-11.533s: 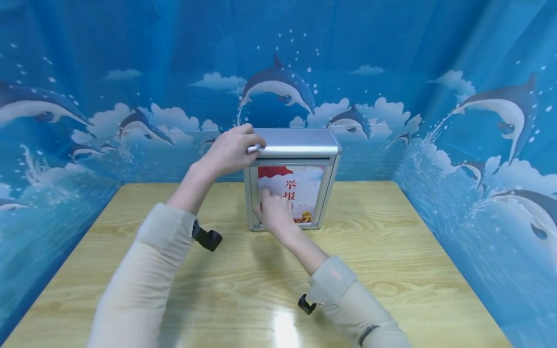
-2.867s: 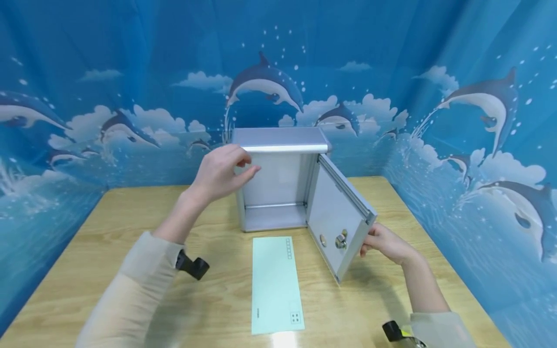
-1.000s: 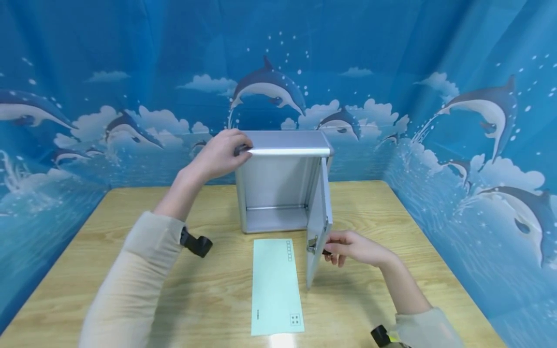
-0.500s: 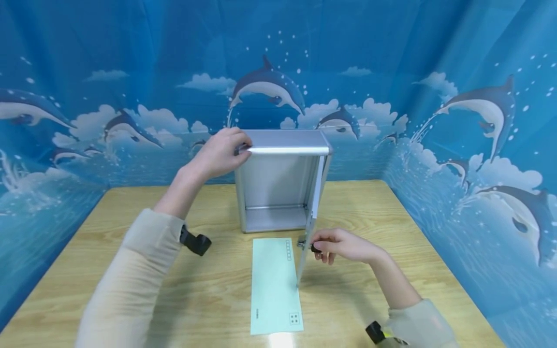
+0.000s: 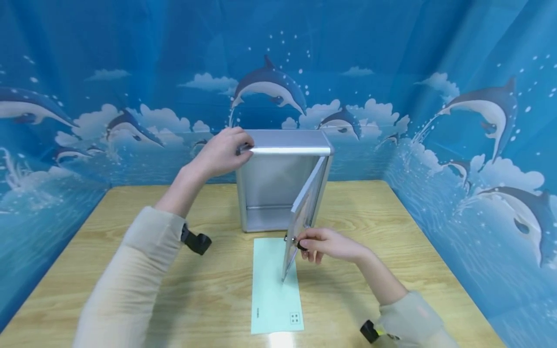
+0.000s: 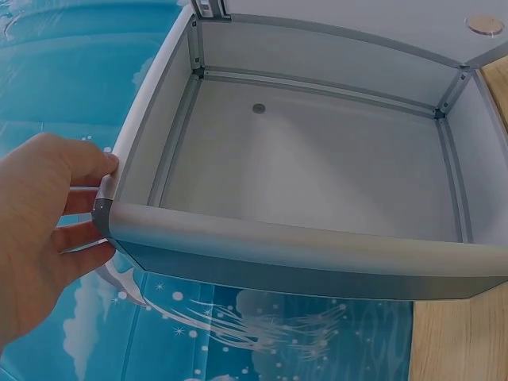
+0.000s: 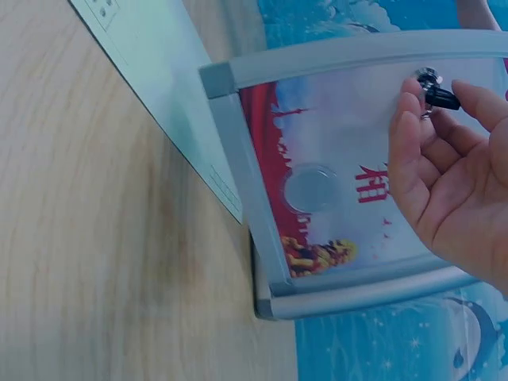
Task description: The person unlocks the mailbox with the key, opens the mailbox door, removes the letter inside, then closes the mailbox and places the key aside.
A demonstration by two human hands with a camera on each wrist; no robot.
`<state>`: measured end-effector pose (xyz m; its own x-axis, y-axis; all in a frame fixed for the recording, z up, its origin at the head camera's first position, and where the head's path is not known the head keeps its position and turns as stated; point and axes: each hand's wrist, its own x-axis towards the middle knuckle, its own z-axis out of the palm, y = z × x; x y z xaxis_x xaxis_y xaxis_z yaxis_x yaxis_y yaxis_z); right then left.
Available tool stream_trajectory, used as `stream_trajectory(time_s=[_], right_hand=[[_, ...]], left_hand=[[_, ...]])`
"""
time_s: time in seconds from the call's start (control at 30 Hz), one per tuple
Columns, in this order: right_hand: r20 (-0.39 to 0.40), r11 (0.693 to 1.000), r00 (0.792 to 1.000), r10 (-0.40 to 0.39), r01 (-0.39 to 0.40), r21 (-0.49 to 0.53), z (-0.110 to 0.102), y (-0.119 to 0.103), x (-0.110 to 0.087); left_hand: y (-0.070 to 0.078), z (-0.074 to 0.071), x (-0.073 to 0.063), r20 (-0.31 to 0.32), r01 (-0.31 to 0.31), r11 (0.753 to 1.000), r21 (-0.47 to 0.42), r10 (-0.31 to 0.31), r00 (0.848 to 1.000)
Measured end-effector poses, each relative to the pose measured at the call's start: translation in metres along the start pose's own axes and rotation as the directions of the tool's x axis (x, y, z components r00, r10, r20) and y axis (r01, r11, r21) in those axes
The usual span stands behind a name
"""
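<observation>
A silver metal letter box [image 5: 287, 138] stands upright on the table, its front door [image 5: 302, 205] swung partway out on the right-hand hinge. My left hand [image 5: 222, 152] grips the box's upper left corner; in the left wrist view its thumb [image 6: 99, 159] lies on the front edge, and the bare inside shows. With thumb and fingers, my right hand [image 5: 332, 243] pinches a black-headed key [image 7: 441, 97] in the door's lock [image 7: 427, 76]. A pale green envelope [image 5: 274, 307] lies flat in front of the box, partly hidden under the door's lower corner in the head view.
The wood-grain table [image 5: 209, 299] is enclosed by a blue dolphin-print curtain [image 5: 174, 63] behind and at both sides. A red and white printed sheet [image 7: 349, 143] with a round window covers the door's front.
Earlier the door was shut, then wide open with the envelope in front. Over the last second my right hand has swung it leftward by the key. My left hand has stayed at the corner.
</observation>
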<state>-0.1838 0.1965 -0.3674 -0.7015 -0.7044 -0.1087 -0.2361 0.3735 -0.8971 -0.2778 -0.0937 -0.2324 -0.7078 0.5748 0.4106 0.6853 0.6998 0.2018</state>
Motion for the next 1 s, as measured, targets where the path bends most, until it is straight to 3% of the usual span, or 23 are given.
stream_trajectory(time_s=[0.5,0.87,1.0], right_hand=[[-0.121,0.995,0.991,0.056,-0.046,0.088,0.021,-0.005,0.032],[-0.160,0.991,0.985,0.059,-0.040,0.124,0.027,-0.006,0.052],[-0.174,0.980,0.980,0.096,-0.062,0.188,0.029,-0.008,0.060]], left_hand=[[0.000,0.001,0.000,-0.006,0.008,1.000,0.005,-0.008,1.000],[0.000,0.001,0.001,-0.007,0.010,1.000,0.000,-0.010,1.000],[0.001,-0.001,0.000,-0.006,0.017,1.000,-0.006,-0.017,1.000]])
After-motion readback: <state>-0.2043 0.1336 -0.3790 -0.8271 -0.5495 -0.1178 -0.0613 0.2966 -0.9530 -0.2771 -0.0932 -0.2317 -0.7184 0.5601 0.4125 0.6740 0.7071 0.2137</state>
